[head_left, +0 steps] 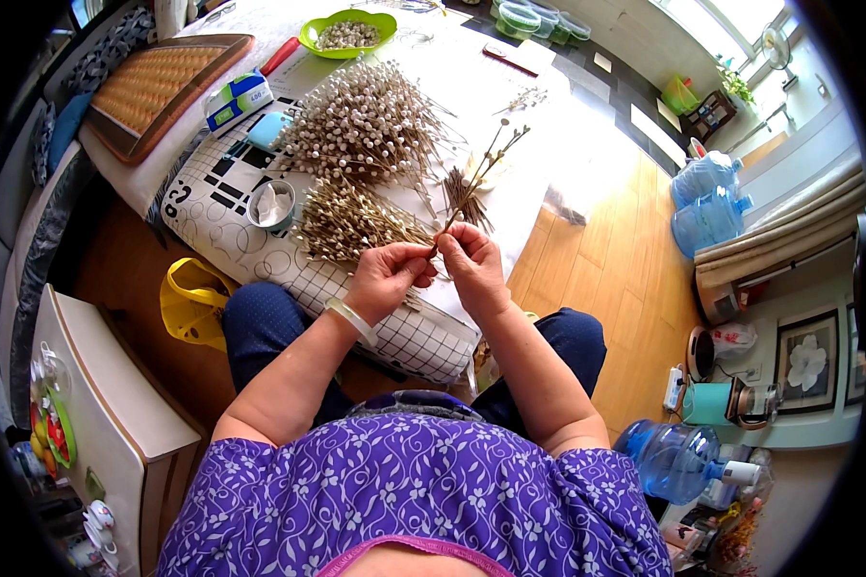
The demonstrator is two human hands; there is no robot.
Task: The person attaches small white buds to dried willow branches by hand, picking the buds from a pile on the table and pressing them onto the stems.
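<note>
A thin brown stem sprig with small dark buds [475, 186] stands up out of my fingers, tilted to the right. My right hand [473, 267] pinches it near its lower part. Close beside, my left hand [387, 279] is closed with its fingertips at the sprig's lower end. Just beyond my left hand lies a bunch of pale-tipped stems [356, 219]. Behind that is a big pile of stems with white bead tips [361, 120]. A small bundle of bare brown stems [464, 200] lies partly behind the held sprig. A small white cup [259, 217] stands at left.
A green bowl of white beads [310, 40] stands at the far side, near a blue-and-green box [239, 99] and a red comb [510, 60]. A yellow bag [191, 300] is on the floor at left. Blue water bottles [707, 216] stand at right.
</note>
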